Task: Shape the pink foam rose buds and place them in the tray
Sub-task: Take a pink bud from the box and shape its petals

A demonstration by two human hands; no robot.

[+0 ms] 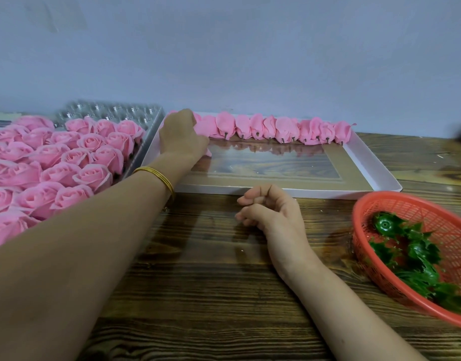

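L hand (181,134) over end bud (207,151) in tray (302,192), grip hidden; row (276,127) runs rightward beyond R hand (271,212), idle, loosely curled, empty.

A plain, pale blue-grey wall (250,48) rises straight behind a dark brown wood-grain counter (211,282), both under soft, even light that casts faint shadows.
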